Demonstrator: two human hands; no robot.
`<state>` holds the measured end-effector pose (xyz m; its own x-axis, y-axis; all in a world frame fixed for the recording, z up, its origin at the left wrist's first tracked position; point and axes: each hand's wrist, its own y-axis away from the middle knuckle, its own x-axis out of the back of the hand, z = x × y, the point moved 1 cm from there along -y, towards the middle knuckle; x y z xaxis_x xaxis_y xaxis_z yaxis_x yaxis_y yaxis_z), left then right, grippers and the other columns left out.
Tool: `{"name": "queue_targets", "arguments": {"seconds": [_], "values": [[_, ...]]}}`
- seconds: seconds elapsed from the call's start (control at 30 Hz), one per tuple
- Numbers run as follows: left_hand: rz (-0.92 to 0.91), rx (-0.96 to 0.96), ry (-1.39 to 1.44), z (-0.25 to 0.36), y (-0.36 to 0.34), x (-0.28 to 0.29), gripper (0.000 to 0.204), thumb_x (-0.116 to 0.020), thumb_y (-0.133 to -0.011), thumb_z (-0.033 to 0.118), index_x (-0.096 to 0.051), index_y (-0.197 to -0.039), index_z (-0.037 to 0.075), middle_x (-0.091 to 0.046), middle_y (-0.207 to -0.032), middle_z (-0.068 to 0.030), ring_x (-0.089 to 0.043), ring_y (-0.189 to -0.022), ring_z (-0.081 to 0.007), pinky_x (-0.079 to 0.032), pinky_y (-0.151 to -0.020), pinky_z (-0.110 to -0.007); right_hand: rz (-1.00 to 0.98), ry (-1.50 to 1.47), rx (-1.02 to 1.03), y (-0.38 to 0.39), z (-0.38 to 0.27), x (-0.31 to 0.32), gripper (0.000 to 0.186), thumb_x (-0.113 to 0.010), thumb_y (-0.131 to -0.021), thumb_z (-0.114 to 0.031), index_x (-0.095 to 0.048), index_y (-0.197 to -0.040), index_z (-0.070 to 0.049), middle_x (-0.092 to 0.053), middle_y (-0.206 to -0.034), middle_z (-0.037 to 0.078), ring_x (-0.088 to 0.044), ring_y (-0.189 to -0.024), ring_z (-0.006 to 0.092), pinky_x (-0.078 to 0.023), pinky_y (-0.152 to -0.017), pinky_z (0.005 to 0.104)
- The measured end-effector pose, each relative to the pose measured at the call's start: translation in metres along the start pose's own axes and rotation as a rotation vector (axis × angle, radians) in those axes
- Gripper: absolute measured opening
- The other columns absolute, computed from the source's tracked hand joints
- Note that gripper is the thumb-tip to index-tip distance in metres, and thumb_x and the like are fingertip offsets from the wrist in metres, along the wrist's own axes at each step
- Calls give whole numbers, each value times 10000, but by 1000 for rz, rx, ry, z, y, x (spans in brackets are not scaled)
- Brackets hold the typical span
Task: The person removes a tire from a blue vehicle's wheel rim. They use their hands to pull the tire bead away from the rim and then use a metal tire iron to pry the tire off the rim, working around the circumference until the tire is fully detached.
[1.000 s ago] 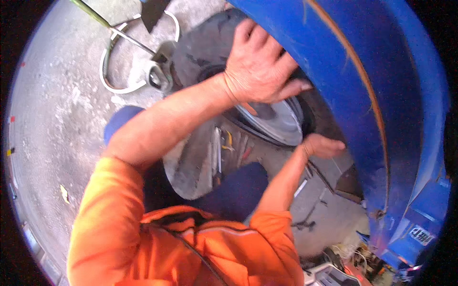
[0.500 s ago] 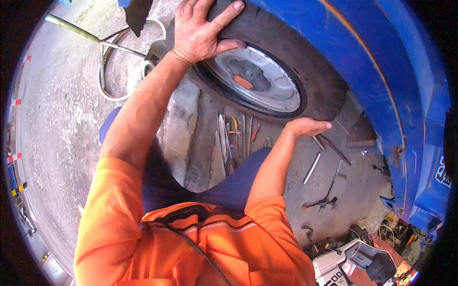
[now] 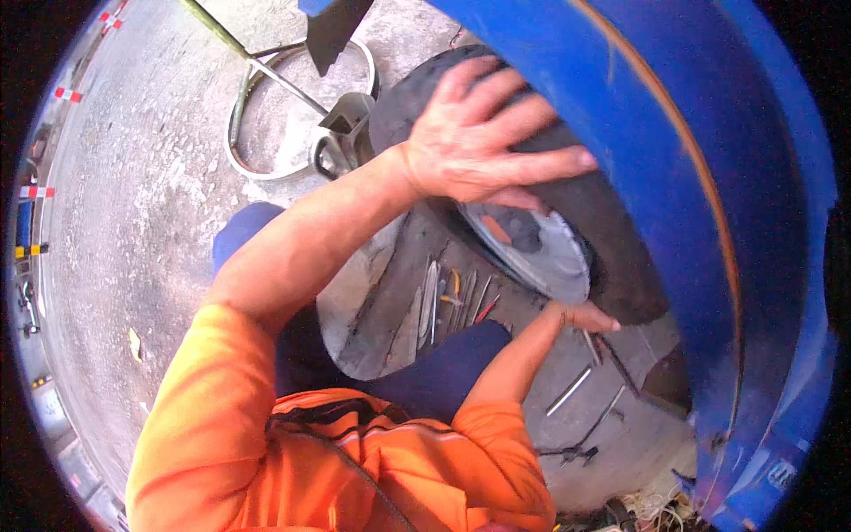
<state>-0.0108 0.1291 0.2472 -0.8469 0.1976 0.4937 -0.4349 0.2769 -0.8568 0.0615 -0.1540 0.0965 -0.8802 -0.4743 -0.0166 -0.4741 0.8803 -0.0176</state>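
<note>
A wheel with a black tyre (image 3: 631,266) and a silver rim (image 3: 558,266) stands tilted beside the blue vehicle body. My left hand (image 3: 487,137) is open, its fingers spread over the upper side of the tyre; the thumb reaches near the rim. Low on the wheel, my right hand (image 3: 587,316) rests against the tyre's lower edge with its fingers stretched out. The tyre hides part of that hand. An orange piece (image 3: 497,229) shows at the hub, and motion blurs the rim.
A blue vehicle panel (image 3: 656,133) fills the right side. Between my knees and the wheel lie pliers (image 3: 456,284) among several long thin tools. A silver tube (image 3: 569,391) and dark bars lie right. Far left stands a metal ring (image 3: 229,146) with a pole.
The wheel has turned and leans nearer the blue panel, its rim looking narrower. My left hand has slid rightward across the tyre. My right hand stays at its lower edge. The whole view has shifted.
</note>
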Motion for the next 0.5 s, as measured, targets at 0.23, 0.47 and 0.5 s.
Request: {"name": "queue_targets", "arguments": {"seconds": [0.23,0.47,0.5], "values": [[-34,-122,-19,1,-19,6,784,-671,-532,590,-581,-1224,233,-546,-1171,-86,-494,-1077,-310,-352,-942,-507,-71,4,-212,1,34,21,865,-252,-943,-603,-328,-1324,170,-322,-1384,366,-376,-1289,414,-281,-1096,466],[40,-131,-25,16,-18,0,868,-624,-655,666,-480,-1346,159,-482,-1207,-176,-471,-1064,-371,-385,-890,-480,-1075,2159,419,-7,49,54,668,-358,-952,-510,-369,-1386,-1,-435,-1372,222,-455,-1257,309,-347,-1048,434],[70,-153,-103,7,-22,13,861,-594,-683,696,-489,-1343,153,-468,-1211,-197,-466,-1045,-387,-386,-871,-486,-1288,2415,522,4,65,52,600,-369,-954,-467,-413,-1355,-22,-475,-1342,206,-486,-1227,296,-377,-1019,422]]}}
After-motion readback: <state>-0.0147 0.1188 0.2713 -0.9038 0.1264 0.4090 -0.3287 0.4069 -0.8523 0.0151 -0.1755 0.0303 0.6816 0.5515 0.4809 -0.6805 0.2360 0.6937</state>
